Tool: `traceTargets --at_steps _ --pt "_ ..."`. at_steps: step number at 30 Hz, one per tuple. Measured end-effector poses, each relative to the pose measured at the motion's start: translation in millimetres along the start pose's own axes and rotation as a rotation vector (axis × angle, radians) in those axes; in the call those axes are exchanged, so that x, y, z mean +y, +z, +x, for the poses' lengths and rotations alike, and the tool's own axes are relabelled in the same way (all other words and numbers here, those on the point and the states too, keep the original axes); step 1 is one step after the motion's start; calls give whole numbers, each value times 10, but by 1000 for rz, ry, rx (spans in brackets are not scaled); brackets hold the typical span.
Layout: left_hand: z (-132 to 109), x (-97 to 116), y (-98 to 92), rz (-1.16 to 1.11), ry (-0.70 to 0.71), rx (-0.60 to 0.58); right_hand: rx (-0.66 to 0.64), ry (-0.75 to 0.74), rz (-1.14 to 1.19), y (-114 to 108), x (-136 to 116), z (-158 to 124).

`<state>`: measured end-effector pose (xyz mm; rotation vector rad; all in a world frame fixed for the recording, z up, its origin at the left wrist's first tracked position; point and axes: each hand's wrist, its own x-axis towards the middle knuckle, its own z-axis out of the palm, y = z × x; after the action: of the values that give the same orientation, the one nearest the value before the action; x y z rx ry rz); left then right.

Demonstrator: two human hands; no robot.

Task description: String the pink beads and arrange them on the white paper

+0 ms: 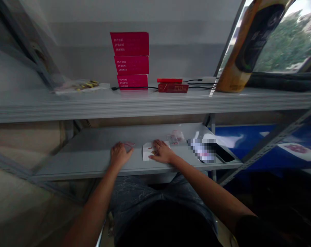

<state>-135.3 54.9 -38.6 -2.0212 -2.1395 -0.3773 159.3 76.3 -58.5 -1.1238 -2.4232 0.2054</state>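
Note:
My left hand (120,153) rests on the lower grey shelf (93,154), its fingers curled over a small clear bag with red print that barely shows at the fingertips. Just to its right, my right hand (162,152) lies with fingers spread flat on a small white sheet (146,151), where tiny yellow parts peek out under the fingers. Another small clear bag with red markings (176,137) lies a little beyond the right hand.
A dark phone (222,153) lies at the shelf's right end. On the upper shelf (145,103) stand three stacked pink boxes (131,61), a red device with black cables (172,85), a bag of yellow parts (80,85) and a leaning tan package (248,44).

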Motion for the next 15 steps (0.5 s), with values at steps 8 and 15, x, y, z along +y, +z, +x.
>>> traceTargets --at_steps 8,15 --pt "3 9 82 52 -8 -13 201 123 207 -225 220 96" --pt "59 -18 141 53 -42 -91 -35 307 -272 -792 934 338"
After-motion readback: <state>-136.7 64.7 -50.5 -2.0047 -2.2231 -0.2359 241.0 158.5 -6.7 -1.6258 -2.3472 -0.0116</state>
